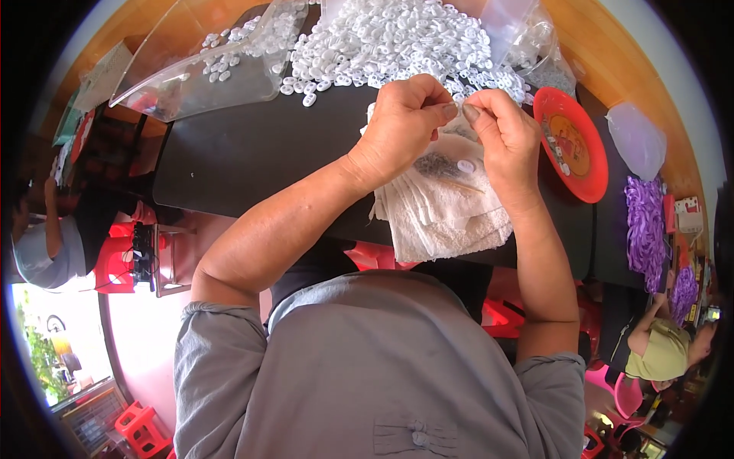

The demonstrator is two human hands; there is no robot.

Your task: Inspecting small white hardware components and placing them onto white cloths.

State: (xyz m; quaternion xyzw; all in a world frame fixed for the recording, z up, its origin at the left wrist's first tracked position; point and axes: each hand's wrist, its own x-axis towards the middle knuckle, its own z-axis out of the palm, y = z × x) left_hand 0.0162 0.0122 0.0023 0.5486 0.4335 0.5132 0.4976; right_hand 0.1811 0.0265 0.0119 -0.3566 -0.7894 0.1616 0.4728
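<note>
My left hand (407, 115) and my right hand (501, 130) meet above a folded cream towel (428, 229), thumbs and forefingers pinched almost tip to tip. What they pinch is too small and too hidden to make out. Below them on the towel lie a single white oval piece (466, 166) and a patch of fine dark bits (436, 164). Just beyond the hands spreads a large heap of small white oval pieces (390, 42), each with a dark marking.
A clear plastic bin (222, 96) with more oval pieces stands at the far left. Right of the towel sits a red plate (595, 164) with a few small bits. Clear bags (547, 65) and purple strips (646, 229) lie farther right. Other people sit at both sides.
</note>
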